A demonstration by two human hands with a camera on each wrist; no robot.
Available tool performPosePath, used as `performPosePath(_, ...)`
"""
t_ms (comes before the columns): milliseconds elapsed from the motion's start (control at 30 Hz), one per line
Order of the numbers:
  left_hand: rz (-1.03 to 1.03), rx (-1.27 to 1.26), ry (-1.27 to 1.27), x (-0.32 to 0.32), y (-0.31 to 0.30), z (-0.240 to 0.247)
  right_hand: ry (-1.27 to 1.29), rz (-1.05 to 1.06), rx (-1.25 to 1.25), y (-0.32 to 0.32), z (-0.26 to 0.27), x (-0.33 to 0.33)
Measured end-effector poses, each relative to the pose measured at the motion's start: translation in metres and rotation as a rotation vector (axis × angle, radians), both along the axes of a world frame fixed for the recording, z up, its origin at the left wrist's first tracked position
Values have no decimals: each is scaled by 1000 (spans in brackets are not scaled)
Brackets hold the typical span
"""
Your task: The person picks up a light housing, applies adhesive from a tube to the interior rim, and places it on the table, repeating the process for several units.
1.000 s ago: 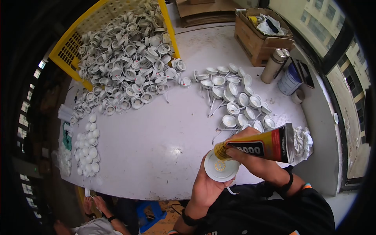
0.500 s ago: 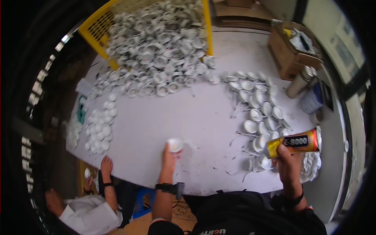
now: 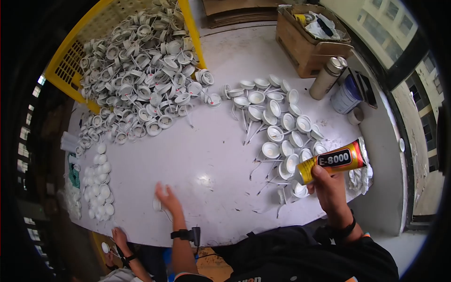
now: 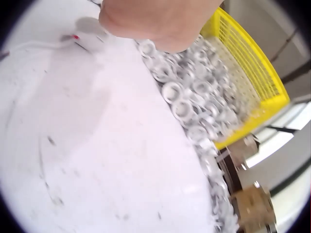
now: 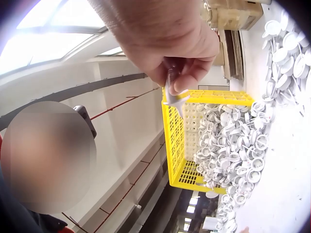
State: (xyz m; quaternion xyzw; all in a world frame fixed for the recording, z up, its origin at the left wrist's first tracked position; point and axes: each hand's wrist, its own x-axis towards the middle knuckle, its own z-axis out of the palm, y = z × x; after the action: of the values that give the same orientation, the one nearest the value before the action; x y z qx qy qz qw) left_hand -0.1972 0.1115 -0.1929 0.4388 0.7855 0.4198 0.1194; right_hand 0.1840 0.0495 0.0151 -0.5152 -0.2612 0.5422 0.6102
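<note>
My left hand (image 3: 170, 199) is over the left-middle of the table, fingers spread, beside a small white cup (image 3: 157, 205) partly hidden by them. In the left wrist view, the hand (image 4: 158, 22) shows at the top, near a white wire (image 4: 46, 44) with a red spot. My right hand (image 3: 332, 191) grips a yellow and black glue tube (image 3: 334, 160) marked E-8000, above several white cups (image 3: 287, 165) with wires. In the right wrist view, the hand (image 5: 165, 39) holds something with a pale pointed tip (image 5: 176, 101).
A yellow basket (image 3: 191, 35) of white rings stands at the back left, its contents spilling onto the table. White domes (image 3: 99, 188) lie at the left. A cardboard box (image 3: 300, 44), a flask (image 3: 324, 80) and crumpled foil (image 3: 361, 181) are at the right. Another person's hand (image 3: 120, 238) is at the front left.
My left hand has carried a white cup left from under the tube and no longer grips it. The right hand, still gripping the tube, has moved right.
</note>
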Motion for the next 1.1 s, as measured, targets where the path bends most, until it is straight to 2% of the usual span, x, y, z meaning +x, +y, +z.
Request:
performPosePath(33, -188, 2, -220, 37, 6, 9, -5, -24, -13, 1, -2, 2)
performPosePath(67, -426, -35, -203, 78, 8, 25, -5, -25, -12, 6, -4, 2)
performPosePath(100, -524, -85, -330, 111, 10, 8, -24, -27, -9, 10, -4, 1)
performPosePath(167, -704, -66, -356, 177, 22, -7, -40, -43, 4, 15, -6, 4)
performPosePath(200, -766, -96, -321, 202, 30, -7, -39, -65, 0, 16, -10, 7)
performPosePath(233, -811, -64, -207, 225, 38, -28, -30, -94, 0, 17, -18, 12)
performPosePath(267, -804, -167, 10, 243, 42, -22, -25, -131, -13, 17, -24, 17)
performPosePath(300, -758, -270, 106, 259, 46, -18, -79, -115, -18, 19, -26, 19)
performPosePath(333, -746, -272, 107, 268, 48, -15, -75, -103, -18, 21, -25, 20)
performPosePath(400, -736, -429, 231, 281, 54, -9, -69, -99, -26, 22, -23, 24)
performPosePath(667, -693, -488, 235, 278, 62, -17, -41, -60, 0, 24, -24, 28)
performPosePath(733, -589, -579, 215, 260, 60, -13, -48, -87, 3, 20, -21, 26)
performPosePath(800, -614, -653, 213, 233, 61, -3, -48, -77, 19, 16, -21, 26)
performPosePath(867, -454, -680, -72, 208, 59, -2, -50, -63, 37, 13, -18, 23)
performPosePath(900, -449, -673, -70, 195, 55, 6, -53, -57, 33, 11, -15, 22)
performPosePath(967, -429, -752, -781, 172, 43, 22, -52, -46, 29, 6, -13, 18)
performPosePath(1000, -425, -748, -775, 164, 33, 27, -58, -47, 48, 5, -13, 16)
performPosePath(1067, -544, -616, -1283, 153, 9, 37, -58, -48, 69, 2, -10, 8)
performPosePath(1100, -543, -615, -1282, 152, 0, 45, -66, -25, 85, 1, -4, 4)
